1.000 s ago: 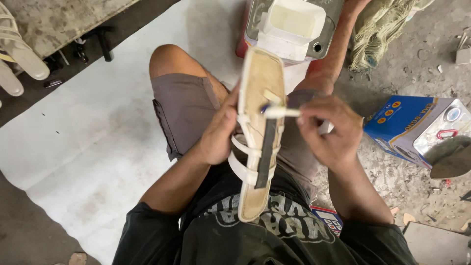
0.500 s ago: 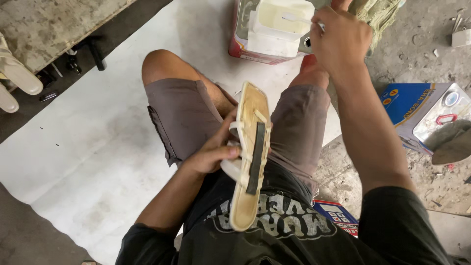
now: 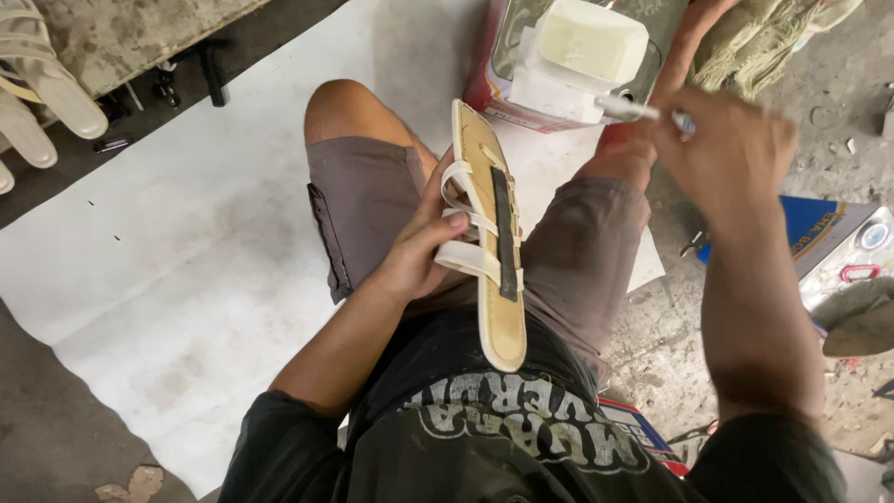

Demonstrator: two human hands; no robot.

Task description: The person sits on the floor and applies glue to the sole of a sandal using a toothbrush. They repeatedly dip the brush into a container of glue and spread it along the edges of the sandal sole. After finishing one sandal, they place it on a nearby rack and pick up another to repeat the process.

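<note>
Plainly, the left hand (image 3: 419,251) gripped the sandal (image 3: 489,233) over the lap, fingers curled through its white straps. The blurred right hand (image 3: 731,154) pinched a thin brush (image 3: 633,110) by the tub (image 3: 577,51), whose far side was cut off.

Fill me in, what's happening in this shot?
A seated person holds a cream strappy sandal sole across their lap, the left hand gripping it by the straps. The right hand is raised away from the sole, holding a thin brush-like tool near an open tin with a white tub in it. More pale sandals lie at the upper left, and a white sheet covers the floor.
</note>
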